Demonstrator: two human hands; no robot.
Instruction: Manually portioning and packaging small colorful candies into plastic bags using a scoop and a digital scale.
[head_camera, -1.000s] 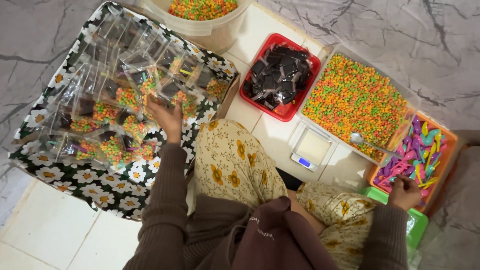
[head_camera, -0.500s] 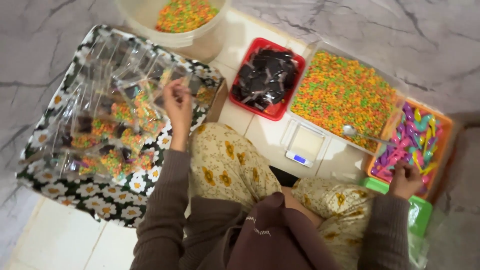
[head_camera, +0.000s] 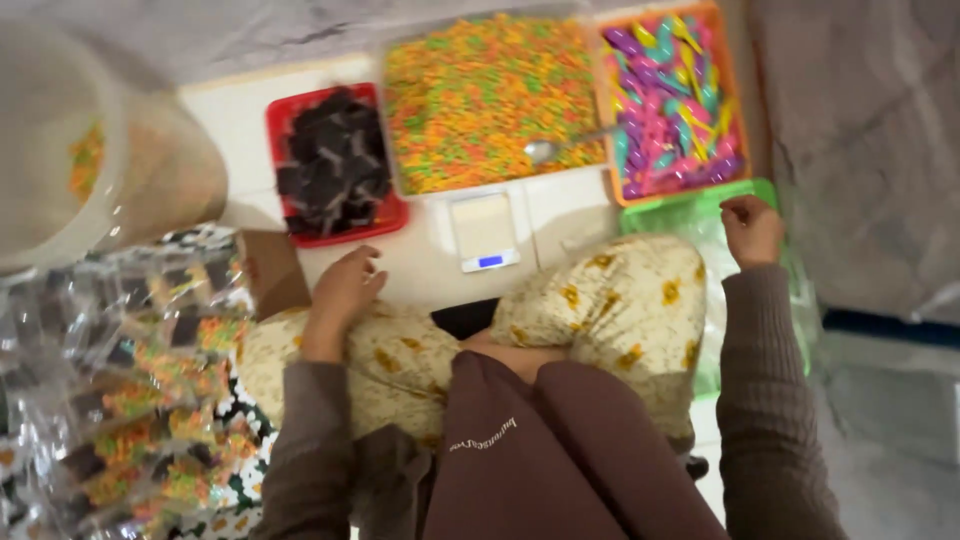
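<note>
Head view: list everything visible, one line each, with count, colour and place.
Red tray: one, holds dark pieces, upper left of centre.
Clear tray: one, full of orange, green and yellow bits, top centre.
Spoon: one, silver, lying in those bits.
Orange tray: one, holds purple, pink, blue and yellow pieces, top right.
Green tray: one, below the orange tray.
Scale: one, small, white, centre.
Tub: one, pale, blurred, far left.
Clear packets: many, filled with coloured bits and dark pieces, lower left.
Flowered tray: one, black and white, under the packets.
Left hand: empty, resting on the knee.
Right hand: curled at the green tray's edge; contents unclear.
</note>
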